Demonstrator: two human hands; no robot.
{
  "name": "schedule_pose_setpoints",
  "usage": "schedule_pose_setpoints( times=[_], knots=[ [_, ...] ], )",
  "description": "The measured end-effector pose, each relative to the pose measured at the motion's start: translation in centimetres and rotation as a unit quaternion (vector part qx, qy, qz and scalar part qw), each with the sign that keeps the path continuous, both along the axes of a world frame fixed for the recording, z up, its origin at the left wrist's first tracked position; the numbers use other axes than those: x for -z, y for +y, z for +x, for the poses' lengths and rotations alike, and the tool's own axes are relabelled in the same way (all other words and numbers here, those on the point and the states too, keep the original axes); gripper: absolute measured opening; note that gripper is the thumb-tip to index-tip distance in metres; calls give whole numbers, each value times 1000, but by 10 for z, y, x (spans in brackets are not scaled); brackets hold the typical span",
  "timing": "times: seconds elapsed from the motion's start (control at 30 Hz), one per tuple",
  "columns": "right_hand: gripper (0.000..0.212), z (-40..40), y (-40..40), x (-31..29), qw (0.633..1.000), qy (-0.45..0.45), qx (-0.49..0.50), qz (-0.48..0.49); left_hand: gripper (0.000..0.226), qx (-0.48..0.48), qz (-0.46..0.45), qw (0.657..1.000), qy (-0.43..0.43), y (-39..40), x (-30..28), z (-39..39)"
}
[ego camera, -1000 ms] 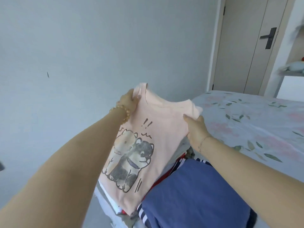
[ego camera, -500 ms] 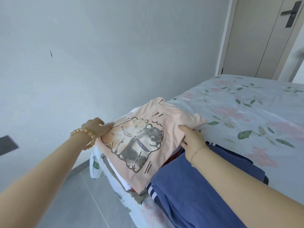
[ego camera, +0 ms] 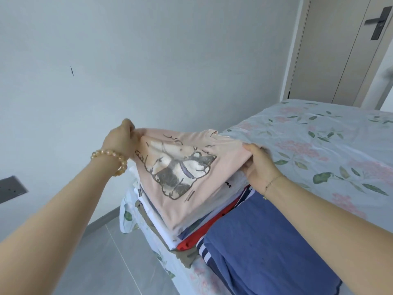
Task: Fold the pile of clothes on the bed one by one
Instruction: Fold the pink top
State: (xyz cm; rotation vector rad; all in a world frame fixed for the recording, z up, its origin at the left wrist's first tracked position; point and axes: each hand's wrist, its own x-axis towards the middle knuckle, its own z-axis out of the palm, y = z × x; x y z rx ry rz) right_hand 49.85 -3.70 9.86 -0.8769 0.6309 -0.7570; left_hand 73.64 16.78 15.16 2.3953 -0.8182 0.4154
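A pink T-shirt (ego camera: 219, 184) printed with two dogs lies on top of a stack of folded clothes (ego camera: 170, 235) at the bed's near-left corner. My left hand (ego camera: 120, 140) pinches the shirt's left edge and lifts it off the stack. On the shirt's right edge my right hand (ego camera: 260, 167) grips the cloth, thumb on top and fingers underneath. The shirt's far side is raised and its near side still rests on the stack. A blue garment (ego camera: 261, 252) lies beside the stack, under my right forearm.
The bed (ego camera: 331, 145) has a pale floral sheet and stretches to the right and back. A plain wall stands close on the left, with a grey socket plate (ego camera: 11, 188). Grey floor tiles (ego camera: 95, 262) lie below. A door (ego camera: 340, 50) is at the back right.
The shirt was held up, then laid flat on the stack. Now both hands grip its side edges and lift its far part again.
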Motion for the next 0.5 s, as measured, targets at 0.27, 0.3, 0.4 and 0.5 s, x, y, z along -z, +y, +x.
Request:
schedule_pose_setpoints(
  times=[0.27, 0.3, 0.4, 0.5],
  knots=[
    [14, 2, -10, 20, 998, -14, -1, 57, 50, -30, 203, 975, 84, -15, 56, 12],
    [24, 5, -17, 26, 999, 5, 2, 50, 47, 10, 168, 984, 57, -19, 63, -3],
    [39, 17, -32, 34, 996, 86, 23, -6, 43, 129, 125, 983, 27, -33, 70, -46],
    [49, 25, -47, 9, 992, 64, 57, -88, 49, 163, 156, 973, 41, -47, 78, -67]
  ],
)
